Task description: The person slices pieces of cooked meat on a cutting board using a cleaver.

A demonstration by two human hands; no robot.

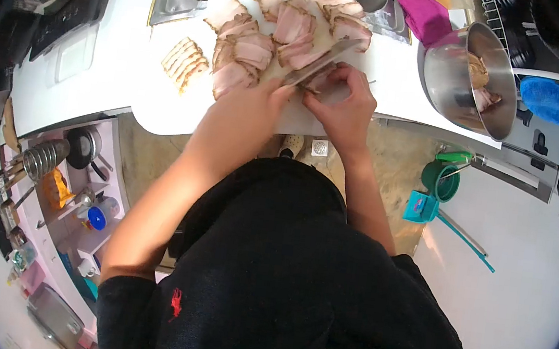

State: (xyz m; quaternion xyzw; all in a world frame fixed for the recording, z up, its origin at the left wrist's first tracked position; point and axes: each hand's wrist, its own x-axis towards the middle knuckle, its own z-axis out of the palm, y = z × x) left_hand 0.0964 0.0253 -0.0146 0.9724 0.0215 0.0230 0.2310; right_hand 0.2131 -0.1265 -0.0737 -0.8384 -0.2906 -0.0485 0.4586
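Observation:
My left hand [240,125] is closed around the handle of a knife [320,62], whose blade points up and to the right over a white cutting board [169,110]. Beside the blade, my right hand [346,103] pinches a piece of meat [319,79], partly hidden by the fingers and the knife. Sliced pork belly with browned edges [252,49] lies in overlapping groups on the board. Another stack of slices [295,24] sits farther back, and a small fanned row of slices [185,64] rests at the left.
Behind the board is a metal sink [167,7]. At the right stands a steel pot [445,83] with pieces of meat inside, near a purple cloth [422,15] and a blue cloth [553,101]. Shelves with pans [81,148] are at lower left; a teal dustpan [420,208] is below right.

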